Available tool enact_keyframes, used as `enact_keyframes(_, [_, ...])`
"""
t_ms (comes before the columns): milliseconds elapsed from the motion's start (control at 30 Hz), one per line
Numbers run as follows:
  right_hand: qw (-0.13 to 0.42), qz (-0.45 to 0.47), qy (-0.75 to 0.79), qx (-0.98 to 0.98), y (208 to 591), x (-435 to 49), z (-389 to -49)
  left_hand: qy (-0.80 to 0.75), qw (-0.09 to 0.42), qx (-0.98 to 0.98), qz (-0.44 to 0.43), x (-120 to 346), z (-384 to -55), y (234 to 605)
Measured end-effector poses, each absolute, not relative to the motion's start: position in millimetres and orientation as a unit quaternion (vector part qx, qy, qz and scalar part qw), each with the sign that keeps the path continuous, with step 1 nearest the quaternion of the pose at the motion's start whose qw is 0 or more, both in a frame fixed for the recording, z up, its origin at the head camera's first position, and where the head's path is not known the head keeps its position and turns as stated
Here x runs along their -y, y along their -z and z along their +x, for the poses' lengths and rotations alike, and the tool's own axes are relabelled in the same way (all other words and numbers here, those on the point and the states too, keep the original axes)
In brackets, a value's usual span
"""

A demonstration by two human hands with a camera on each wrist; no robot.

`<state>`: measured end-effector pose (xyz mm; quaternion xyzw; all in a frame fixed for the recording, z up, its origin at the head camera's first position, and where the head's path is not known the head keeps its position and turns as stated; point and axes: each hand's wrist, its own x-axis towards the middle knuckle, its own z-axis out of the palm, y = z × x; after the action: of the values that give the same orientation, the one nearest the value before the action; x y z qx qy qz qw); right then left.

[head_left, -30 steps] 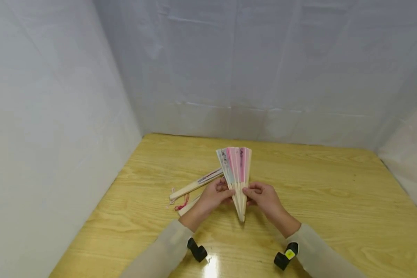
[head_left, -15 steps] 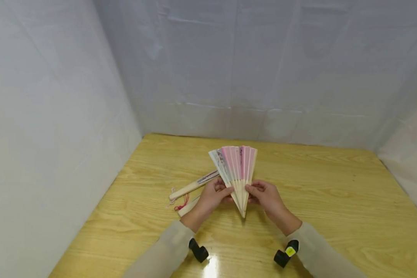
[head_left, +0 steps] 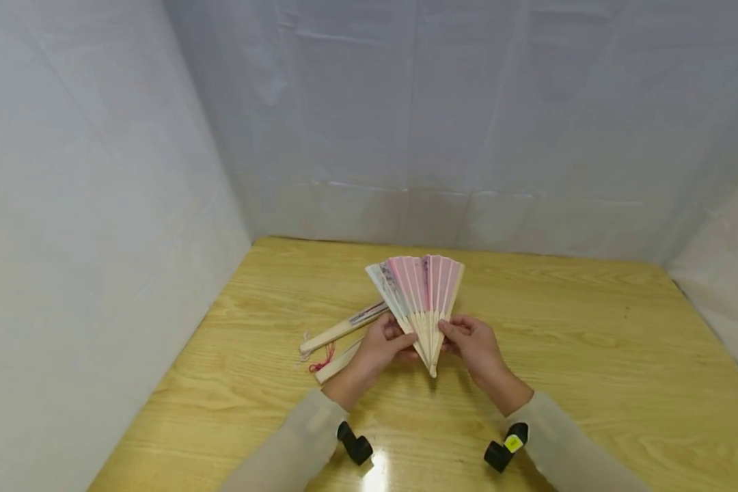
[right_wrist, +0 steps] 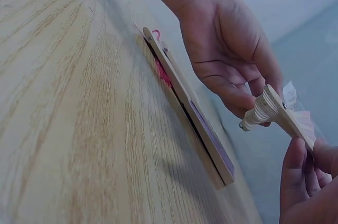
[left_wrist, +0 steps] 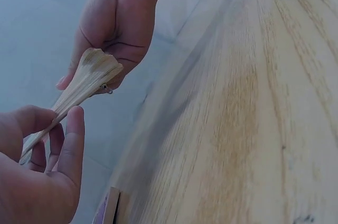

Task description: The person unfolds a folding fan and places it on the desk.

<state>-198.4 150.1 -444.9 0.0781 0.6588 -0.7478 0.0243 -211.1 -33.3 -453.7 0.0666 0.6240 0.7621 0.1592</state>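
Observation:
A partly spread folding fan (head_left: 417, 287), pink with a pale blue-white left side and light wooden ribs, is held above the table with its pivot end toward me. My left hand (head_left: 378, 350) pinches its left outer rib, thumb in front and fingers behind. On the opposite edge, my right hand (head_left: 475, 347) pinches the right rib the same way. The right wrist view shows the stacked ribs (right_wrist: 266, 106) and the metal pivot pin close up. Left of my hands lie two folded fans on the table, the farther fan (head_left: 338, 333) and the nearer fan (head_left: 339, 362), partly covered by my left hand.
The wooden table (head_left: 590, 355) carries the folded fans; a red tassel (head_left: 323, 362) lies by their ends. White sheeting (head_left: 455, 123) walls off the back and both sides. A black wrist camera (head_left: 354, 444) sits at my left cuff.
The fan has spread wider, from a narrow wedge to a broader one, as my right hand moved slightly right and up. Its pivot end has risen a little. The folded fans stay put.

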Motion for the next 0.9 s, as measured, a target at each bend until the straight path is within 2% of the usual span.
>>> enact_keyframes(533, [-0.018,0.054,0.733,-0.678,444,-153,-200,-0.776,0.123,-0.615,0.068,30,-210,457])
enact_keyframes(733, [-0.002,0.036,0.697,-0.716,445,-162,-201,-0.781,0.107,-0.613,0.059,33,-212,457])
enact_keyframes(900, [0.013,-0.018,0.62,-0.784,447,-172,-201,-0.774,0.097,-0.623,0.051,36,-214,457])
